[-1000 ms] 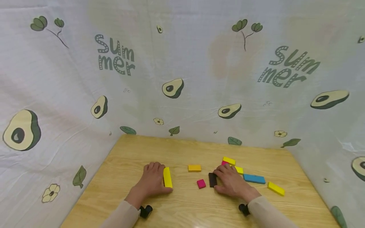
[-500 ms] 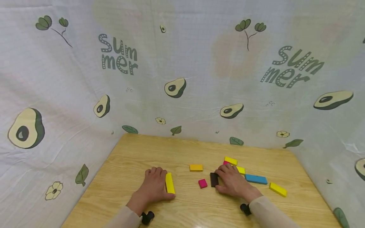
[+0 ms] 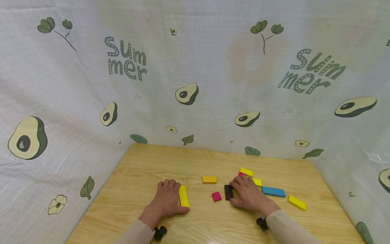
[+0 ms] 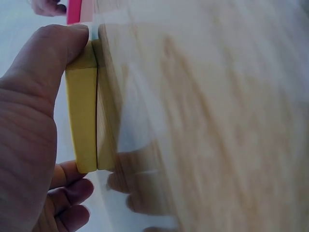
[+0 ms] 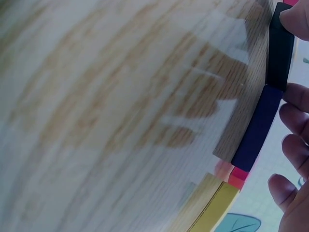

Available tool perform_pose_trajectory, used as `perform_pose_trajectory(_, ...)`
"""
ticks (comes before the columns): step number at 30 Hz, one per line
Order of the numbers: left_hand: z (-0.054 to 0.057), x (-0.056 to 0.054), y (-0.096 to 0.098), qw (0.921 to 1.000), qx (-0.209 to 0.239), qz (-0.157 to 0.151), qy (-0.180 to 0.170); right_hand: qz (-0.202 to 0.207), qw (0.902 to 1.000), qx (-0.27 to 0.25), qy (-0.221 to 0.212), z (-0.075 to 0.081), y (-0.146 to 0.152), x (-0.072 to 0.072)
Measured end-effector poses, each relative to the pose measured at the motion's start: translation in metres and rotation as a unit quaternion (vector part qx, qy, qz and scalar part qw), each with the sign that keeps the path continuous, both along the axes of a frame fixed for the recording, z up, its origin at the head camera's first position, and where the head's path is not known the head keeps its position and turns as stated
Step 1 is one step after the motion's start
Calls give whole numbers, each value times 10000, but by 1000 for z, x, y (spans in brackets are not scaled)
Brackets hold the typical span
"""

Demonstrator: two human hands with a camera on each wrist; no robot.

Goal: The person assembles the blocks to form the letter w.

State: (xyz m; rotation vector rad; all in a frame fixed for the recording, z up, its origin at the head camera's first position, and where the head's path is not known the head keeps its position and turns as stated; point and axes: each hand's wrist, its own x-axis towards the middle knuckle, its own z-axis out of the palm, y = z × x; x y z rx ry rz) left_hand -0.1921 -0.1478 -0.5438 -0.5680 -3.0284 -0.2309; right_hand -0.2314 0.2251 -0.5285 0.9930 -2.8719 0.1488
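My left hand (image 3: 166,200) holds a yellow block (image 3: 184,196) by its two ends on the left part of the table. In the left wrist view, the thumb lies on one end of this yellow block (image 4: 82,116) and a finger touches the other. My right hand (image 3: 250,194) grips a black block (image 3: 229,192), thumb at the near end. In the right wrist view, the thumb and a fingertip are at either end of the black block (image 5: 280,48). Between the hands lie a small pink-red block (image 3: 216,196) and an orange block (image 3: 209,180).
Right of my right hand lie a blue block (image 3: 273,191) and a yellow block (image 3: 297,203). Beyond that hand are more yellow blocks (image 3: 246,171) and a partly hidden pink-red one (image 3: 241,174). A printed cloth (image 3: 195,67) surrounds the wooden table (image 3: 170,159).
My left hand has slid the yellow block a little to the right and nearer to me. My right hand and the black block have stayed in place.
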Motion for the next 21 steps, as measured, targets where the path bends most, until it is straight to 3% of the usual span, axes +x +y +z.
perform_pose_trajectory(8,-3,0,-1,10000,31,13,43,-9,10000,21,17,-2,0,-1)
perform_pose_trajectory(13,-4,4,-3,9995,302,-36,68,-24,10000,35,7,-2,0,-2)
perform_pose_trajectory(21,-2,17,-9,9975,446,-404,362,-40,10000,1,30,-3,0,-2)
